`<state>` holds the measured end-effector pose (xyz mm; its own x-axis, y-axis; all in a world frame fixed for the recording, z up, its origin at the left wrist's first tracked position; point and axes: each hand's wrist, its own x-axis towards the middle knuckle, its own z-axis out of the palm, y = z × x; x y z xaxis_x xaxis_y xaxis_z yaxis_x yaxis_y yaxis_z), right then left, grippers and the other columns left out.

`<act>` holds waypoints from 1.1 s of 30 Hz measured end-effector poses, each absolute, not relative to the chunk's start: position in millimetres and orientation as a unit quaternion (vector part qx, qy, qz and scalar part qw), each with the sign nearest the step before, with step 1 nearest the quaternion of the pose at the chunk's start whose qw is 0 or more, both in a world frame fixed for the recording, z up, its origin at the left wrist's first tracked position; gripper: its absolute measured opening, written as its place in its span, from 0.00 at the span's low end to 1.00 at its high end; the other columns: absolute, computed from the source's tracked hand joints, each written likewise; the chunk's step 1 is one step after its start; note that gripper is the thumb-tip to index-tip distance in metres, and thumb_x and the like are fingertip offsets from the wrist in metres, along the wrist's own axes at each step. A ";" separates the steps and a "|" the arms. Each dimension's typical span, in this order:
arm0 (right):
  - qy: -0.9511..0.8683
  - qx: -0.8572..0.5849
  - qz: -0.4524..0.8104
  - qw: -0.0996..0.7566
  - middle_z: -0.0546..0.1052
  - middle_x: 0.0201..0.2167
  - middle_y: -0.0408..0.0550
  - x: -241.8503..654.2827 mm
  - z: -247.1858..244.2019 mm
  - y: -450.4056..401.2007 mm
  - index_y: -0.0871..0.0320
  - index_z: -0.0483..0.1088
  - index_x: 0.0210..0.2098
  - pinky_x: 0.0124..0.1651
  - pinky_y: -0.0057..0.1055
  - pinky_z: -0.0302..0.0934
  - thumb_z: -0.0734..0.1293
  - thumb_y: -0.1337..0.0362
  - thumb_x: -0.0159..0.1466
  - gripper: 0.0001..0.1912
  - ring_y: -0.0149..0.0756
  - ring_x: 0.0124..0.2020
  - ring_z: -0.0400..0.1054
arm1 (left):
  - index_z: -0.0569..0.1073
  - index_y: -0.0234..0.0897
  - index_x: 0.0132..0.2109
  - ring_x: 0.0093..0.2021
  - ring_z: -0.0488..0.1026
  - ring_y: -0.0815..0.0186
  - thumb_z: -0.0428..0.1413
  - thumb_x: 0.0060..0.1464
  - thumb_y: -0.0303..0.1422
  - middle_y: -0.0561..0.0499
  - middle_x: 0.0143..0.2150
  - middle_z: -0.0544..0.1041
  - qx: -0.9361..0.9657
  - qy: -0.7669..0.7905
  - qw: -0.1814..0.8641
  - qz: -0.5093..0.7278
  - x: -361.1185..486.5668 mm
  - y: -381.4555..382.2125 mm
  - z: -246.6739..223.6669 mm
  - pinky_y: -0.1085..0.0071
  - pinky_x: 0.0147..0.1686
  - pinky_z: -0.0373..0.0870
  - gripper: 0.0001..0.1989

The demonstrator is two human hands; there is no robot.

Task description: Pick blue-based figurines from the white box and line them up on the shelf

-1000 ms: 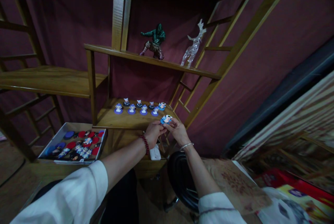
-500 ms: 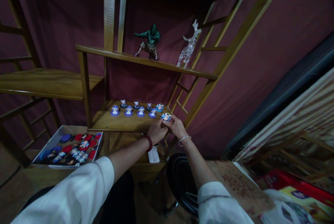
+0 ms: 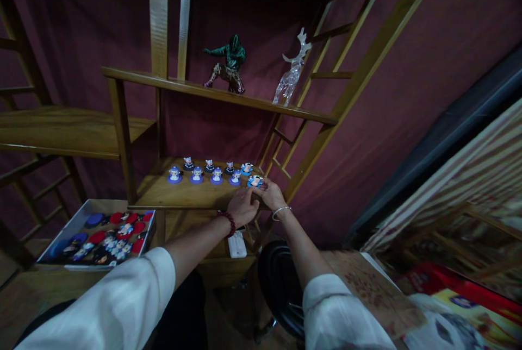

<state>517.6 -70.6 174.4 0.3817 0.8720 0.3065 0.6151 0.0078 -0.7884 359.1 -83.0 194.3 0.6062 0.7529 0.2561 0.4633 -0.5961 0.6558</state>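
Observation:
Both my hands meet at a small figurine (image 3: 255,180) with a blue base, at the right front of the low wooden shelf (image 3: 163,195). My right hand (image 3: 271,194) grips it from the right, thumb and fingers at its base. My left hand (image 3: 243,206) is closed, its fingertips against the front of the same base. Left of it runs a front row of several purple-based figurines (image 3: 196,175). Behind them stand black-based figurines (image 3: 209,165) and another blue-based figurine (image 3: 247,168). The underside of the held figurine is hidden by my fingers.
A green-topped crouching statue (image 3: 228,64) and a clear deer figure (image 3: 291,73) stand on the upper shelf (image 3: 196,88). At lower left is an open box (image 3: 87,264) of more figurines. A white object (image 3: 237,245) lies below my hands, beside a black stool (image 3: 277,285).
The camera view has shifted slightly, so the shelf and box appear farther left. My hands stay at the blue-based figurine, which sits in line with the front row.

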 end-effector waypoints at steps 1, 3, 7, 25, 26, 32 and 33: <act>-0.536 -0.693 0.137 0.462 0.76 0.32 0.47 518.8 174.0 -68.6 0.58 0.67 0.35 0.40 0.30 0.65 0.71 0.57 0.46 0.18 0.34 0.34 0.70 | 0.63 0.33 0.51 0.56 0.60 0.63 0.44 0.52 0.31 0.45 0.54 0.66 0.857 0.358 0.268 0.257 359.8 -82.5 194.5 0.68 0.56 0.53 0.19; -0.534 -0.695 0.134 0.462 0.76 0.32 0.47 521.1 173.2 -64.7 0.59 0.67 0.35 0.40 0.30 0.65 0.71 0.58 0.47 0.19 0.34 0.34 0.70 | 0.62 0.30 0.53 0.57 0.58 0.63 0.42 0.53 0.32 0.43 0.56 0.65 0.867 0.356 0.256 0.236 361.8 -81.2 194.9 0.68 0.57 0.51 0.20; -0.538 -0.698 0.126 0.455 0.76 0.31 0.47 525.0 171.2 -59.0 0.59 0.68 0.35 0.39 0.30 0.65 0.70 0.59 0.46 0.18 0.34 0.34 0.70 | 0.57 0.25 0.56 0.60 0.54 0.63 0.39 0.55 0.33 0.40 0.58 0.61 0.893 0.334 0.221 0.204 366.5 -78.0 194.5 0.67 0.59 0.46 0.24; -0.536 -0.702 0.124 0.453 0.74 0.27 0.42 531.3 167.6 -50.2 0.58 0.69 0.33 0.35 0.26 0.61 0.69 0.60 0.46 0.15 0.30 0.29 0.67 | 0.70 0.31 0.37 0.48 0.62 0.62 0.36 0.57 0.33 0.43 0.42 0.71 0.934 0.293 0.103 0.175 376.8 -67.4 193.7 0.65 0.53 0.53 0.19; -0.533 -0.707 0.118 0.450 0.74 0.26 0.42 532.0 166.8 -49.4 0.58 0.69 0.33 0.35 0.27 0.61 0.69 0.60 0.45 0.15 0.30 0.29 0.67 | 0.70 0.31 0.37 0.49 0.62 0.62 0.36 0.57 0.33 0.43 0.42 0.71 0.934 0.295 0.104 0.174 376.8 -67.4 193.9 0.65 0.53 0.53 0.20; -0.542 -0.709 0.100 0.440 0.74 0.26 0.41 536.3 163.8 -45.8 0.57 0.69 0.33 0.35 0.27 0.62 0.70 0.62 0.45 0.15 0.30 0.29 0.67 | 0.70 0.30 0.40 0.50 0.61 0.61 0.36 0.57 0.34 0.41 0.45 0.70 0.933 0.295 0.115 0.171 375.1 -68.8 195.7 0.63 0.54 0.52 0.20; -0.544 -0.709 0.101 0.437 0.74 0.26 0.41 536.7 163.7 -45.7 0.57 0.69 0.32 0.35 0.27 0.62 0.70 0.62 0.45 0.14 0.30 0.28 0.67 | 0.70 0.30 0.39 0.50 0.61 0.60 0.36 0.57 0.34 0.41 0.46 0.70 0.932 0.295 0.119 0.173 375.0 -68.6 195.6 0.63 0.54 0.51 0.19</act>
